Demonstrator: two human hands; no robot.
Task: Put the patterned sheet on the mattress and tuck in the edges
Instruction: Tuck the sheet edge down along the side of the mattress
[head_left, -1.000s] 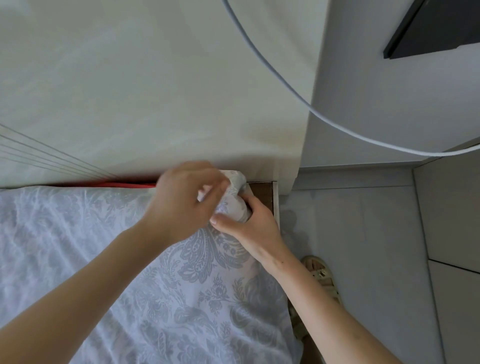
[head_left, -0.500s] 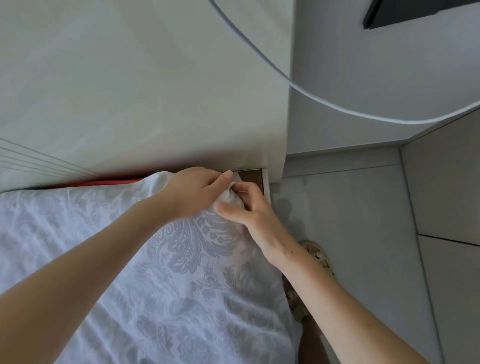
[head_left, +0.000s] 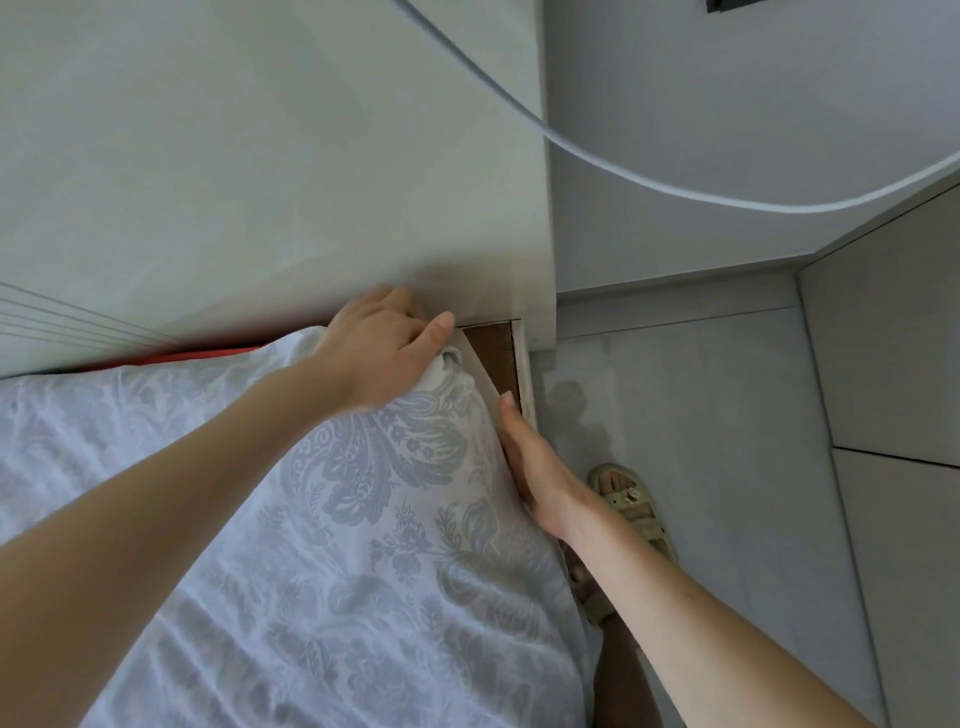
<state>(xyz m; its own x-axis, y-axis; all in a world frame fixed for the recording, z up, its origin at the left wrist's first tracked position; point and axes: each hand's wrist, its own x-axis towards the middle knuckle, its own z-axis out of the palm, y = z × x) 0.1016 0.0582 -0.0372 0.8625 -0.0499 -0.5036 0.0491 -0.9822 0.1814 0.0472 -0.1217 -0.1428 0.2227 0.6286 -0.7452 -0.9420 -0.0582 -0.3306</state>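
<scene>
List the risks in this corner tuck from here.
The bunched corner of the patterned sheet sits loose by the left hand; it may pull free. The right hand presses flat between the sheet's side and the bed frame; its fingers could get pinched. A red strip shows past the sheet's far edge, which may end up untucked.

The patterned sheet (head_left: 363, 545) is thin matt cloth, the bed frame (head_left: 493, 353) brown wood, the floor (head_left: 701, 415) smooth tile.
</scene>
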